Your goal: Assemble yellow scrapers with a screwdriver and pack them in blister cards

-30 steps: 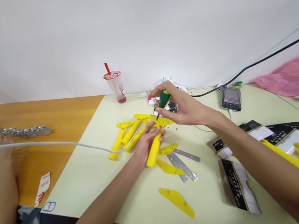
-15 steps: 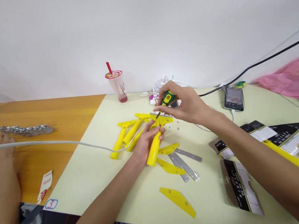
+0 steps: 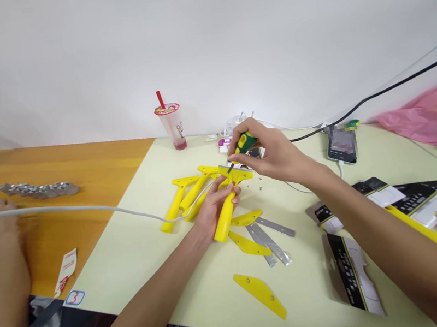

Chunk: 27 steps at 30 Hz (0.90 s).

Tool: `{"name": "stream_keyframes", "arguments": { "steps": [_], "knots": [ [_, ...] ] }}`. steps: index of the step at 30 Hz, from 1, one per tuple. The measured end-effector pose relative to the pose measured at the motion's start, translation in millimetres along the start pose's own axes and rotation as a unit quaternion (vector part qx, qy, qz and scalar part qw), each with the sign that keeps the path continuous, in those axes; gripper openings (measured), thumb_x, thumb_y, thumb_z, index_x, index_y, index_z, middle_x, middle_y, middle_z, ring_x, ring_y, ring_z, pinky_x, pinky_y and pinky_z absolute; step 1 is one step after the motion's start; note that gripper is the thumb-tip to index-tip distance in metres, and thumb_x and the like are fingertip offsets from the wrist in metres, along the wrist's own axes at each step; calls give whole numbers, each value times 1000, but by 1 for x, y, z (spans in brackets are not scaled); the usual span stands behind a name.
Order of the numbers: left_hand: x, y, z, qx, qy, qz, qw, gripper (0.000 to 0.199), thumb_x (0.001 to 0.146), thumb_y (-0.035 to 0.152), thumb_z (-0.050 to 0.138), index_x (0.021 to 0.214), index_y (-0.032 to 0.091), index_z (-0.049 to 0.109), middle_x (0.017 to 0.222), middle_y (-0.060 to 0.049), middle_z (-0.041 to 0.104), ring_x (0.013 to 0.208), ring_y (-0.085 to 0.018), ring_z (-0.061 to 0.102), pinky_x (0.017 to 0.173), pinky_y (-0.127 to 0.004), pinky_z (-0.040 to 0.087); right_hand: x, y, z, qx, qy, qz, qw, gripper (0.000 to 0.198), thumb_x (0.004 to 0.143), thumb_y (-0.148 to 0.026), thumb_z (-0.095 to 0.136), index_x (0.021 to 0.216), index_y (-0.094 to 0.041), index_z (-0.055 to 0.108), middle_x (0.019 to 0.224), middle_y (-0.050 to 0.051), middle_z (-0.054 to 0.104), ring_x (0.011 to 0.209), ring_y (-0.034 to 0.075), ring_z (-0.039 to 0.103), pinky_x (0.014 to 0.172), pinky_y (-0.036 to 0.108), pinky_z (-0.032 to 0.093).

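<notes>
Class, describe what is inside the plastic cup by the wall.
The cup has reddish contents at its bottom; a red straw goes in through the lid. The straw's lower part is hidden.

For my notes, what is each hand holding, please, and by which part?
Left hand: yellow scraper, by the handle's head end; right hand: screwdriver, by its handle.

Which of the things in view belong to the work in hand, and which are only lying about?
Seem to belong to the work:
screwdriver, in the right hand
yellow scraper, held by the left hand
other yellow scrapers
loose yellow plates
metal blades
packages, probably

Seem to be only lying about:
cup with straw
phone
pink sheet
paper strip
</notes>
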<state>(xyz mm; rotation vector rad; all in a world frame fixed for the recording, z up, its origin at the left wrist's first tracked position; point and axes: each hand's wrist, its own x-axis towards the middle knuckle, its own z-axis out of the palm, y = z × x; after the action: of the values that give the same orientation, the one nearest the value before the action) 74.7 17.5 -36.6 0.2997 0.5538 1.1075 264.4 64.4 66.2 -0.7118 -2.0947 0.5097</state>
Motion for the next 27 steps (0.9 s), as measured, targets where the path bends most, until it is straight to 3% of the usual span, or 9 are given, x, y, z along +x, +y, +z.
{"name": "stream_keyframes", "arguments": {
  "steps": [2, 6, 10, 15, 20, 24, 27],
  "knots": [
    [0, 0, 1, 2, 1, -5, 1000, 56, 75, 0, 85, 118, 23, 56, 105, -6, 66, 83, -13, 69, 65, -19, 49, 0, 1, 0, -14, 8, 7, 1000, 35, 100, -51, 76, 115, -27, 56, 107, 5, 74, 87, 22, 73, 78, 37, 62],
    [-2, 1, 3, 0, 10, -5, 1000, 58, 75, 0, 85, 118, 23, 55, 104, -6, 65, 82, -13, 69, 65, -18, 51, 0, 1, 1, 19, -25, -3, 999, 33, 104, -44, 71, 127, -28, 54, 127, 10, 71, 101, 24, 73, 87, 41, 63],
    [-3, 0, 3, 10, 1, -1, 1000, 58, 75, 1, 86, 119, 23, 56, 104, -6, 66, 83, -13, 69, 64, -19, 50, 1, -1, 1, -17, 31, -6, 999, 28, 100, -42, 77, 112, -27, 57, 102, 5, 72, 89, 23, 71, 84, 41, 61],
    [-2, 0, 2, -1, 8, -4, 1000, 59, 75, 0, 86, 119, 23, 54, 104, -7, 66, 84, -14, 70, 65, -18, 49, 1, -2, -3, 30, -45, 10, 998, 34, 103, -46, 71, 129, -30, 56, 135, 11, 69, 114, 26, 73, 91, 41, 64],
    [-2, 1, 3, 7, -2, 8, 1000, 61, 75, 1, 87, 119, 25, 53, 105, -6, 66, 83, -13, 69, 64, -18, 49, 0, -1, 1, 8, 9, 26, 1000, 38, 99, -54, 78, 115, -27, 57, 107, 6, 75, 95, 24, 73, 84, 40, 65],
    [-2, 0, 3, 12, 2, 2, 1000, 60, 75, 1, 86, 118, 25, 52, 103, -5, 66, 83, -13, 69, 65, -19, 49, 0, -2, 0, 28, -28, 15, 999, 38, 103, -49, 73, 128, -28, 54, 135, 11, 69, 116, 27, 72, 96, 45, 64],
    [-1, 0, 2, 7, -3, 10, 1000, 60, 75, 0, 86, 118, 25, 53, 106, -5, 67, 84, -13, 69, 66, -19, 49, 0, -2, 1, 59, -29, 36, 997, 33, 103, -49, 73, 123, -29, 56, 124, 8, 74, 107, 25, 75, 93, 44, 65]
  ]
}}
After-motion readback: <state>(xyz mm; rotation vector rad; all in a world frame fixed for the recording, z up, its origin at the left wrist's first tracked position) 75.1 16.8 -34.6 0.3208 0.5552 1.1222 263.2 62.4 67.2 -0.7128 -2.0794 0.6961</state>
